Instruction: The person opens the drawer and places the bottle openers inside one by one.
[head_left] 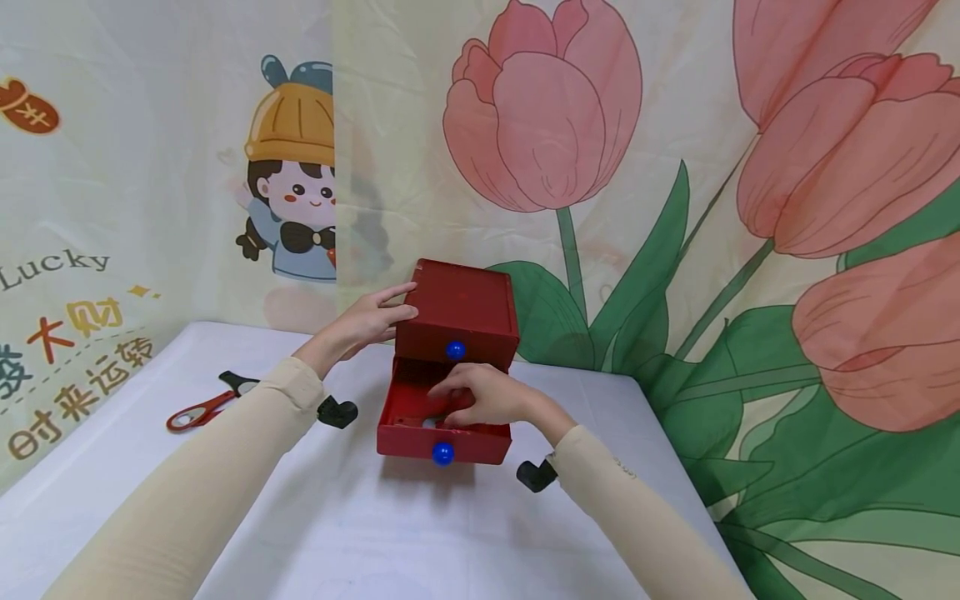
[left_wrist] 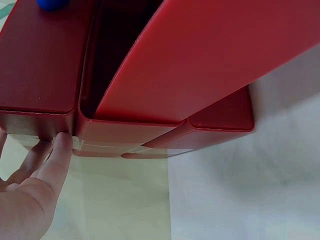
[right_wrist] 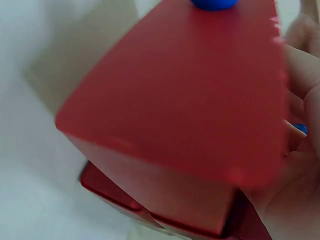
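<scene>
A red two-drawer box [head_left: 461, 296] with blue round knobs stands on the table. Its lower drawer [head_left: 480, 446] is pulled out; the upper one is closed. My left hand [head_left: 367, 321] rests against the box's left side, fingers extended onto the top edge. In the left wrist view, the fingertips [left_wrist: 62, 142] touch the side wall. My right hand [head_left: 487, 396] reaches down into the open drawer, bent index finger and thumb apart. Below the thumb, a small whitish thing [head_left: 430, 423] shows inside, mostly hidden. The drawer front covers part of this hand in the right wrist view.
Left on the white-covered table [head_left: 337, 517] lies a red-and-black tool [head_left: 202, 412] with a looped handle, partly behind my left sleeve. A printed cloth with tulips [head_left: 543, 125] hangs close behind the box. Black wrist-worn pieces [head_left: 337, 412] stick out below both wrists.
</scene>
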